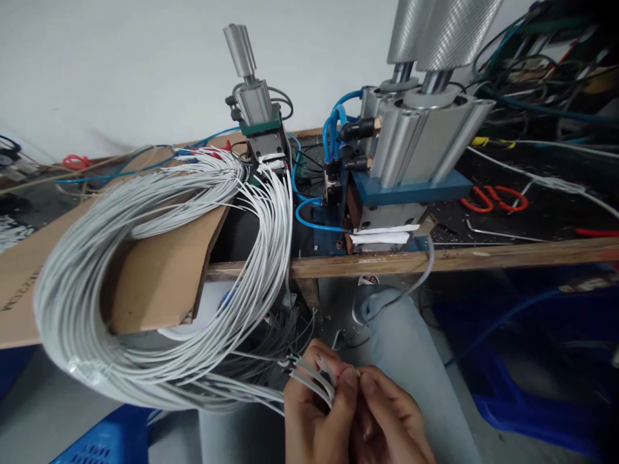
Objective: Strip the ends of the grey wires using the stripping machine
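Observation:
My left hand (pixel 316 412) is closed round several grey cable ends (pixel 314 377) low in the middle of the view, over my lap. My right hand (pixel 391 419) sits against it, thumb and fingers pinched on one of those cable ends. The ends belong to a big coil of grey cables (pixel 120 303) that hangs off a sheet of cardboard (pixel 159 277) on the left. The cables run up to a small pneumatic machine (pixel 258 122) on the wooden bench (pixel 483 258).
A larger pneumatic press (pixel 416 148) with a blue base and blue air hoses stands on the bench at centre right. Red-handled scissors (pixel 493 198) lie to its right, with tangled wires behind. Blue plastic crates (pixel 101 441) stand on the floor.

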`<action>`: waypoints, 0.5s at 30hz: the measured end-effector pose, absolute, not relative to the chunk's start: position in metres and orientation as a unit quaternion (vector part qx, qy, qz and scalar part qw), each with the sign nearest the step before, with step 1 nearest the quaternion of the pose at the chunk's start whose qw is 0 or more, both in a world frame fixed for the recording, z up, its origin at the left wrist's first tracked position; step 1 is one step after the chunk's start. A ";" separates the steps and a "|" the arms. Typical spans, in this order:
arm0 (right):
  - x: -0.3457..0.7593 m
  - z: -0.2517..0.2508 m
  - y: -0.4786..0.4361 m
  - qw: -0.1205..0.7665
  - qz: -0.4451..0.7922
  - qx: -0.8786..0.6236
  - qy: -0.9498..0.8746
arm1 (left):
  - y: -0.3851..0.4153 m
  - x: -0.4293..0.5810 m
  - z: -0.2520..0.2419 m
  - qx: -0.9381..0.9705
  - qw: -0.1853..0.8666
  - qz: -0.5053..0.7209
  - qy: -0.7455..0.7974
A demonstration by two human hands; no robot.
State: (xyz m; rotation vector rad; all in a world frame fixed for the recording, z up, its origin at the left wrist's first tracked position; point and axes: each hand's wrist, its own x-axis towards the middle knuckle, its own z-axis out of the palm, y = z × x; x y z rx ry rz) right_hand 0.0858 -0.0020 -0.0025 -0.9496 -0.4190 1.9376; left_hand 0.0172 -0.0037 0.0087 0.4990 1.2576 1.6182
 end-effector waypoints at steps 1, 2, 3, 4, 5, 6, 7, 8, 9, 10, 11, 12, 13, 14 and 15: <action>0.086 -0.004 -0.001 0.450 0.784 -0.387 -0.181 | -0.004 0.018 0.009 0.205 0.481 0.674 0.523; 0.085 -0.006 -0.001 0.447 0.784 -0.388 -0.189 | -0.003 0.019 0.009 0.203 0.469 0.679 0.528; 0.085 -0.008 -0.001 0.444 0.783 -0.390 -0.195 | -0.003 0.019 0.010 0.199 0.464 0.681 0.529; 0.084 -0.010 0.000 0.444 0.782 -0.390 -0.199 | -0.003 0.019 0.010 0.195 0.467 0.682 0.528; 0.084 -0.012 0.000 0.446 0.780 -0.390 -0.202 | -0.003 0.019 0.011 0.191 0.472 0.682 0.525; 0.084 -0.014 0.000 0.448 0.779 -0.389 -0.204 | -0.003 0.019 0.011 0.187 0.475 0.683 0.522; 0.083 -0.016 0.000 0.451 0.777 -0.389 -0.205 | -0.003 0.019 0.011 0.184 0.474 0.686 0.520; 0.083 -0.018 -0.001 0.454 0.775 -0.388 -0.205 | -0.003 0.019 0.012 0.182 0.469 0.688 0.523; 0.083 -0.019 -0.001 0.455 0.774 -0.388 -0.206 | -0.003 0.018 0.012 0.181 0.462 0.690 0.526; 0.083 -0.020 -0.002 0.456 0.773 -0.389 -0.209 | -0.003 0.018 0.013 0.180 0.457 0.691 0.531; 0.082 -0.020 -0.002 0.457 0.771 -0.389 -0.212 | -0.003 0.018 0.013 0.178 0.458 0.690 0.532; 0.082 -0.020 -0.002 0.458 0.769 -0.391 -0.216 | -0.004 0.018 0.013 0.177 0.466 0.685 0.531; 0.082 -0.019 -0.002 0.459 0.766 -0.393 -0.219 | -0.004 0.018 0.012 0.175 0.476 0.681 0.529; 0.082 -0.018 -0.002 0.461 0.763 -0.396 -0.221 | -0.004 0.018 0.011 0.176 0.483 0.678 0.526; 0.082 -0.017 -0.002 0.462 0.760 -0.400 -0.223 | -0.005 0.018 0.009 0.178 0.485 0.677 0.524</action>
